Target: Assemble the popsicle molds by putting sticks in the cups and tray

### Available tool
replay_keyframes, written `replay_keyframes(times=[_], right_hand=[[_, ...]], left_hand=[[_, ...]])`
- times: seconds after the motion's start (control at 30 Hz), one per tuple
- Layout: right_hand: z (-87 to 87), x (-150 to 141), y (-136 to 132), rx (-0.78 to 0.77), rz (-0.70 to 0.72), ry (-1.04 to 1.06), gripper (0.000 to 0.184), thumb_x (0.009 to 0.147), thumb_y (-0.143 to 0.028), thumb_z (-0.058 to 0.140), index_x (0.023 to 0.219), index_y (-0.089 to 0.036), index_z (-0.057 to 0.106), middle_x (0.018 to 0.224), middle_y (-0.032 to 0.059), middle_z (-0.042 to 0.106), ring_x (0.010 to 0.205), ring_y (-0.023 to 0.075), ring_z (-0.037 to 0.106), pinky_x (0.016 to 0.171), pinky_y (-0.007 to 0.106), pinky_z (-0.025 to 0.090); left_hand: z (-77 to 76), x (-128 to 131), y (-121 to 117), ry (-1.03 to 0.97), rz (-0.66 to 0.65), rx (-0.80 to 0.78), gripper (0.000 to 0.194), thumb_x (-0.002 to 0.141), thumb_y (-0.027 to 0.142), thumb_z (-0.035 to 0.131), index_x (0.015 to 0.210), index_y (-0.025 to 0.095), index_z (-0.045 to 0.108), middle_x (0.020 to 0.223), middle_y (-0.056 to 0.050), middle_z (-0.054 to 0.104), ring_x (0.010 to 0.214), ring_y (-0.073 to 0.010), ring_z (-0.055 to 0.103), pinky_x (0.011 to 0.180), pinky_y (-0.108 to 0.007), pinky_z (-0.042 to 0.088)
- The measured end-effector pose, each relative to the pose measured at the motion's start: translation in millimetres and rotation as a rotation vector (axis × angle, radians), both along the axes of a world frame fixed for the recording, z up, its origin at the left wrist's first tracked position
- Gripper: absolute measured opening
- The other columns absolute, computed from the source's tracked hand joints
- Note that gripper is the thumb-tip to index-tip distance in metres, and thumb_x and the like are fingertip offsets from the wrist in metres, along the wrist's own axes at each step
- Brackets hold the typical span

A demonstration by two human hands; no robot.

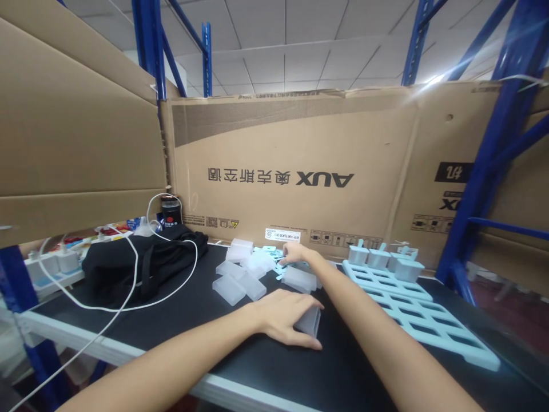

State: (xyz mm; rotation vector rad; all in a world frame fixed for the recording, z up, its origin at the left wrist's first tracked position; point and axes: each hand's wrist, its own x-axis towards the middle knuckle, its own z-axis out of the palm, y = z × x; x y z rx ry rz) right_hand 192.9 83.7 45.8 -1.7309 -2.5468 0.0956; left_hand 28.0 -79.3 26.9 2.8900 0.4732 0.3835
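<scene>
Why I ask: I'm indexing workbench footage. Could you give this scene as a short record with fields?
Left hand: gripping a translucent rectangular plastic mould
Right hand: at a pile of light-blue plastic sticks; whether it grips one is unclear
Loose pieces: more translucent moulds around the sticks
Right side: light-blue plastic rack with rectangular openings; light-blue moulds with upright handles at its far end
Left side: black fabric bundle
Surface: flat black tabletop
Backdrop: brown cardboard panel, printing upside down
</scene>
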Motion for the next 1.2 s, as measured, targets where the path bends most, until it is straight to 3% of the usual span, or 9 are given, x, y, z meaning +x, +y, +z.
replay_keyframes(times=[0.13, 0.27, 0.4, 0.57, 0.73, 0.9, 1.0, 1.1, 1.2], right_hand=[[5.1, 2.0, -1.7, 0.030, -0.030, 0.108, 0.027, 0.061, -0.038, 0.077, 0.071, -0.014, 0.070, 0.066, 0.0008, 0.064, 0.065, 0.0149, 0.057, 0.058, 0.022, 0.039], [24.8, 7.7, -18.1, 0.133, -0.042, 0.248, 0.022, 0.064, -0.033, 0.074, 0.077, -0.015, 0.071, 0.073, 0.0022, 0.067, 0.073, 0.0169, 0.060, 0.065, 0.023, 0.043], [38.2, 23.7, -61.3, 0.302, -0.013, 0.485, 0.034, 0.079, -0.046, 0.062, 0.093, -0.015, 0.064, 0.088, 0.0064, 0.069, 0.078, 0.0187, 0.062, 0.068, 0.027, 0.047], [29.5, 34.0, -129.8, 0.408, 0.139, 0.903, 0.027, 0.078, -0.044, 0.069, 0.080, -0.017, 0.062, 0.080, 0.0059, 0.068, 0.074, 0.0194, 0.064, 0.068, 0.030, 0.052], [15.7, 15.4, -160.5, 0.469, 0.131, 0.861, 0.010, 0.078, -0.027, 0.065, 0.083, -0.019, 0.068, 0.085, 0.0047, 0.067, 0.078, 0.0184, 0.064, 0.071, 0.031, 0.055], [13.3, 9.1, -168.9, 0.291, 0.342, 0.863, 0.033, 0.073, -0.019, 0.063, 0.106, -0.021, 0.068, 0.109, 0.0075, 0.061, 0.085, 0.0169, 0.064, 0.068, 0.029, 0.059], [14.4, 12.1, -174.8, 0.211, 0.406, 0.856, 0.039, 0.079, -0.023, 0.062, 0.118, -0.024, 0.065, 0.121, 0.0087, 0.054, 0.093, 0.0169, 0.063, 0.075, 0.031, 0.060], [15.8, 12.5, -180.1, 0.205, 0.446, 0.863, 0.030, 0.084, -0.024, 0.058, 0.113, -0.024, 0.068, 0.116, 0.0077, 0.054, 0.098, 0.0169, 0.061, 0.085, 0.034, 0.058], [19.1, 11.0, -184.8, 0.237, 0.489, 0.846, 0.025, 0.086, -0.022, 0.056, 0.108, -0.023, 0.069, 0.110, 0.0070, 0.056, 0.099, 0.0171, 0.060, 0.087, 0.034, 0.057]], left_hand=[[-2.1, 1.3, 2.1, -0.007, 0.045, -0.025, 0.078, 0.075, 0.079, 0.052, 0.131, 0.026, 0.046, 0.127, -0.010, 0.061, 0.113, -0.0330, 0.060, 0.095, -0.045, 0.047], [-3.4, 1.1, 4.9, -0.075, 0.120, -0.012, 0.075, 0.077, 0.077, 0.051, 0.131, 0.025, 0.047, 0.125, -0.010, 0.061, 0.112, -0.0331, 0.061, 0.094, -0.047, 0.047], [0.4, -0.6, 10.2, -0.343, 0.315, 0.009, 0.070, 0.082, 0.073, 0.050, 0.132, 0.024, 0.043, 0.128, -0.010, 0.059, 0.112, -0.0307, 0.059, 0.094, -0.046, 0.047], [1.7, -2.3, 19.3, -0.563, 0.523, -0.040, 0.068, 0.085, 0.070, 0.047, 0.134, 0.023, 0.040, 0.131, -0.010, 0.056, 0.116, -0.0303, 0.057, 0.095, -0.046, 0.045], [-2.6, -3.6, 19.4, -0.549, 0.517, -0.088, 0.075, 0.086, 0.069, 0.047, 0.142, 0.022, 0.030, 0.140, -0.013, 0.050, 0.121, -0.0321, 0.054, 0.097, -0.046, 0.044], [-2.7, -8.7, 22.1, -0.585, 0.512, -0.100, 0.076, 0.088, 0.065, 0.048, 0.147, 0.024, 0.024, 0.145, -0.012, 0.045, 0.125, -0.0318, 0.051, 0.100, -0.047, 0.042], [-1.8, -10.8, 26.0, -0.601, 0.472, -0.099, 0.070, 0.089, 0.063, 0.048, 0.146, 0.027, 0.028, 0.147, -0.009, 0.043, 0.130, -0.0293, 0.047, 0.105, -0.046, 0.039], [-1.3, -11.2, 28.6, -0.604, 0.407, -0.090, 0.062, 0.090, 0.061, 0.049, 0.141, 0.028, 0.037, 0.143, -0.007, 0.048, 0.128, -0.0265, 0.048, 0.107, -0.042, 0.038], [-0.1, -11.3, 28.9, -0.597, 0.386, -0.096, 0.052, 0.090, 0.061, 0.047, 0.128, 0.026, 0.047, 0.129, -0.006, 0.058, 0.113, -0.0246, 0.057, 0.099, -0.039, 0.043]])
